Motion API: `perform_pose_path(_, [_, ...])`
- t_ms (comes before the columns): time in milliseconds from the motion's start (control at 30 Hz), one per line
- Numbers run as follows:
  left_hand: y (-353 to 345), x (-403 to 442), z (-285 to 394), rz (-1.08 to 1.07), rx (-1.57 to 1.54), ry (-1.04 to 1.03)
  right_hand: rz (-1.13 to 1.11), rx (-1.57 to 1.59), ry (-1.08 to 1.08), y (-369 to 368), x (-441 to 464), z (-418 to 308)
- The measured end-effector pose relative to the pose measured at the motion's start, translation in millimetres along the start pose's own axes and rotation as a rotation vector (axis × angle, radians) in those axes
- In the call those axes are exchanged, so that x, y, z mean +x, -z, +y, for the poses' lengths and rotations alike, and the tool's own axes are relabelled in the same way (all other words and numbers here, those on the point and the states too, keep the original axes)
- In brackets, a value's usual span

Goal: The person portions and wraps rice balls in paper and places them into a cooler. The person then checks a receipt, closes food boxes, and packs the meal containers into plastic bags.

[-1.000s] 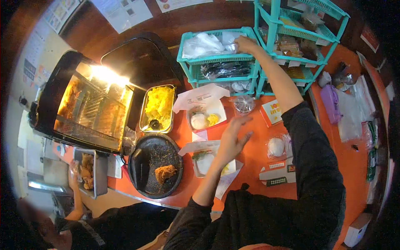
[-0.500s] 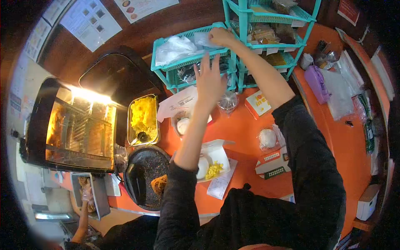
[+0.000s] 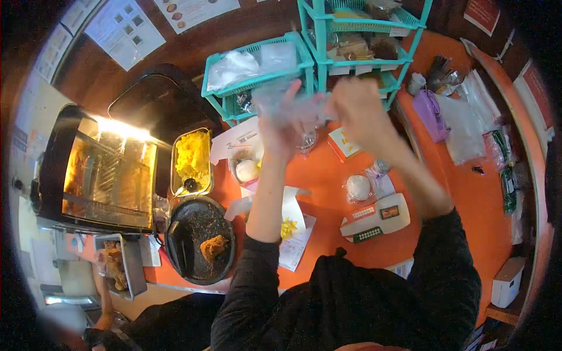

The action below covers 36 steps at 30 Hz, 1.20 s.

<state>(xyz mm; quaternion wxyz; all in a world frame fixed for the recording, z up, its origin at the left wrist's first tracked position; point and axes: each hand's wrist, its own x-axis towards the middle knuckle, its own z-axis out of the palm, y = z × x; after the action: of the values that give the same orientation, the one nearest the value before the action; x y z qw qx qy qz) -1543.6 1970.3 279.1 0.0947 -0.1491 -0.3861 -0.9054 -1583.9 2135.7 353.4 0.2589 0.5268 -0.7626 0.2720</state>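
Clear bag, drawn out between two hands

Item: one clear bag (image 3: 313, 108), thin film, smeared by motion blur. Place: upper centre of the frame, raised over the desk (image 3: 328, 202), overlapping in view the lower right of a teal basket (image 3: 206, 92).

Step in hand (judgement): handling of the bag, its film stretched from hand to hand. Next move (judgement): calls for a sure pinch on slippery film, both ends kept under control.

Axis: long direction roughly left to right across the frame, near level, right end slightly lower. Which end is the mouth: cannot tell.

Left hand (image 3: 280, 131): upper centre, pointing up the frame; fingers partly spread, film about them; grip cannot be told.

Right hand (image 3: 358, 108): upper centre-right; fingers curled in, apparently closed on the bag's right end; detail blurred.

Nearby: open box (image 3: 291, 202), lower centre, partly behind the left forearm, with yellow food (image 3: 288, 228); wrapped white ball (image 3: 358, 187), right of centre; flat carton (image 3: 383, 219), just below it.
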Motion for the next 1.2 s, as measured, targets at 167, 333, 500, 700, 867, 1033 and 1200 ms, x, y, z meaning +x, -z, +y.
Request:
perform_pose_path(167, [-43, -53, -26, -0.163, -0.456, 0.160, 0.110, 0.620, -0.418, -10, -106, -30])
perform_pose_path(333, [-54, -73, -62, -0.088, -0.223, 0.258, 0.138, 1.172, -0.878, 4, -179, -5])
perform_pose_path(500, [-68, -87, -82, 0.040, 0.049, 0.075, 0.264, 1.419, -1.080, 30, -225, 29])
perform_pose_path(700, [-104, -101, -119, 0.334, 0.678, 0.148, 0.304, 1.283, -0.981, 59, -264, 78])
perform_pose_path(867, [-112, -107, -157, 0.338, 0.741, 0.049, 0.087, 1.239, -0.999, 64, -285, 117])
perform_pose_path(1033, [-121, -107, -203, 0.513, 0.941, -0.171, 0.024, 1.163, -1.012, 54, -299, 146])
perform_pose_path(1200, [-122, -117, -222, 0.692, 0.851, -0.044, 0.321, 0.725, -0.835, 48, -298, 156])
